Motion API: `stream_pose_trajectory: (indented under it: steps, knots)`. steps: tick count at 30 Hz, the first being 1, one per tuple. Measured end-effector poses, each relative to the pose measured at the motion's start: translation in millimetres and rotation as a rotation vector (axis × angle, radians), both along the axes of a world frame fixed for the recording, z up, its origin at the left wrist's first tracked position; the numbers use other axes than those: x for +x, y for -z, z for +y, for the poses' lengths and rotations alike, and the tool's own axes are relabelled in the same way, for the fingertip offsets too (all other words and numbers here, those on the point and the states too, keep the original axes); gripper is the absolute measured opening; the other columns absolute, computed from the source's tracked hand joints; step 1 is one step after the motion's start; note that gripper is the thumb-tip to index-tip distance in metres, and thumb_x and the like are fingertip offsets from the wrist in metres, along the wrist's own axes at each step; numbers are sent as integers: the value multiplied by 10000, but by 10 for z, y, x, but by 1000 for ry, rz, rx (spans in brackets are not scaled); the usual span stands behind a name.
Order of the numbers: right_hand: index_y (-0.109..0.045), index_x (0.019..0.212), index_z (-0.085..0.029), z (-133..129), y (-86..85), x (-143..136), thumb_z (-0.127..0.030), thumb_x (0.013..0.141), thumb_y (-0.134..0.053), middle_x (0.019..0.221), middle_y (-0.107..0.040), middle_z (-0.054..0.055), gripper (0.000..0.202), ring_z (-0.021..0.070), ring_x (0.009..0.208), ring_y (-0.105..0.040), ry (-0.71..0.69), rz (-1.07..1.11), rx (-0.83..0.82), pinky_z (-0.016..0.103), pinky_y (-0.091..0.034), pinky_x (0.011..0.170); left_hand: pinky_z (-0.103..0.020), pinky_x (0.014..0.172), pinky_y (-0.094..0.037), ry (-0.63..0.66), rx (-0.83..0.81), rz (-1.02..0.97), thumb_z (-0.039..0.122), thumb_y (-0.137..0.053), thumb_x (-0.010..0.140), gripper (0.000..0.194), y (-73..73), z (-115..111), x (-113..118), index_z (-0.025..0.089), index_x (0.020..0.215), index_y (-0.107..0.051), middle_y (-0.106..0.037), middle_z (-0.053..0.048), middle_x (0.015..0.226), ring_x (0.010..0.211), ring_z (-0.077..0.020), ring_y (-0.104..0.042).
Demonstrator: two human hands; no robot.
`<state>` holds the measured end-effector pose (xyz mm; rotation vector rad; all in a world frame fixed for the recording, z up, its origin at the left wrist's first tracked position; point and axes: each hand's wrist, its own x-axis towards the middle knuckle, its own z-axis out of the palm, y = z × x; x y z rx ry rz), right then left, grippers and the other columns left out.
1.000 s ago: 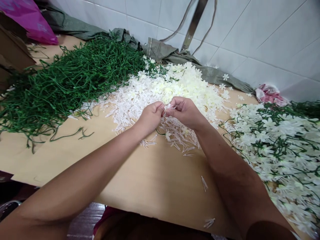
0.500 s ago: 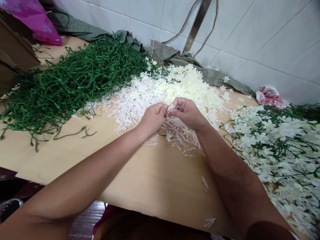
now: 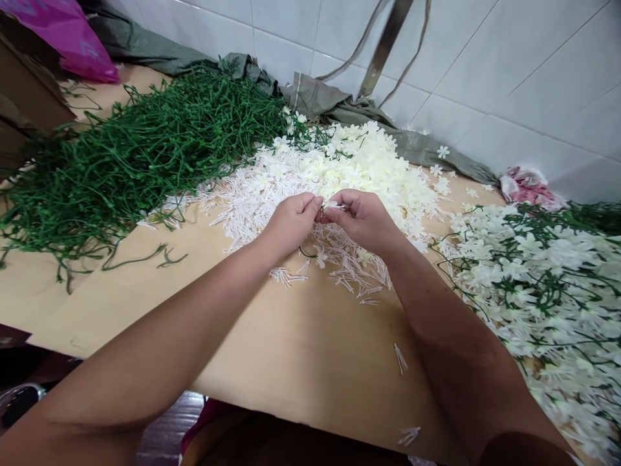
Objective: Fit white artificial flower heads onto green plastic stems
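Observation:
Over the front of the white heap, my left hand [image 3: 291,223] and my right hand [image 3: 363,218] meet with fingertips pinched close together. My left hand is closed on a thin green artificial stem [image 3: 303,252]; its lower part hangs below the fingers, beside a white flower [image 3: 321,257]. Between thumb and fingers of my right hand is a small white stamen piece [image 3: 334,206], its prongs pointing right. The fingers hide where stem and stamen piece meet. Beneath and behind lie loose white stamen pieces [image 3: 252,200] and a pile of cream-white petal flowers [image 3: 373,158].
Green stems [image 3: 160,142] form a big heap at left. Flowers on stems [image 3: 548,278] are piled at right. Grey-green cloth [image 3: 422,149] runs along the tiled wall [image 3: 456,71]. A pink bag [image 3: 87,45] and a cardboard box [image 3: 29,90] stand at back left.
My left hand has shifted slightly left, and its stem has moved with it. The white piece in my right fingers shows less of its fanned prongs. The piles look the same.

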<state>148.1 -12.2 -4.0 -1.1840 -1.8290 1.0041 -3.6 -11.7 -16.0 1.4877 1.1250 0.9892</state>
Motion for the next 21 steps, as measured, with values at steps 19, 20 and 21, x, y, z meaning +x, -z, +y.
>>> stream_pose_trajectory:
  steps: [19,20,21]
  knots:
    - [-532,663,-185,19,68,2,-449,719,-706,585,-564,-26,321,67,526,-439,-56,108,-80,246,-335,509,-234,472,-205,168,-126,-148,195,-430,889,390,-29,27,-44,168,502,-393,-323,50,463,439,-62,-238]
    - [-532,657,-185,21,85,-7,-456,707,-714,586,-566,-25,331,72,535,-453,-57,122,-74,247,-346,521,-236,475,-209,164,-126,-148,188,-425,892,395,-36,21,-37,169,499,-388,-327,48,464,443,-64,-240]
    - [-528,648,-184,23,102,-18,-456,703,-715,588,-567,-24,334,75,546,-466,-56,135,-65,249,-357,534,-237,477,-213,159,-128,-148,177,-420,894,398,-44,15,-31,170,497,-384,-330,47,465,446,-65,-241]
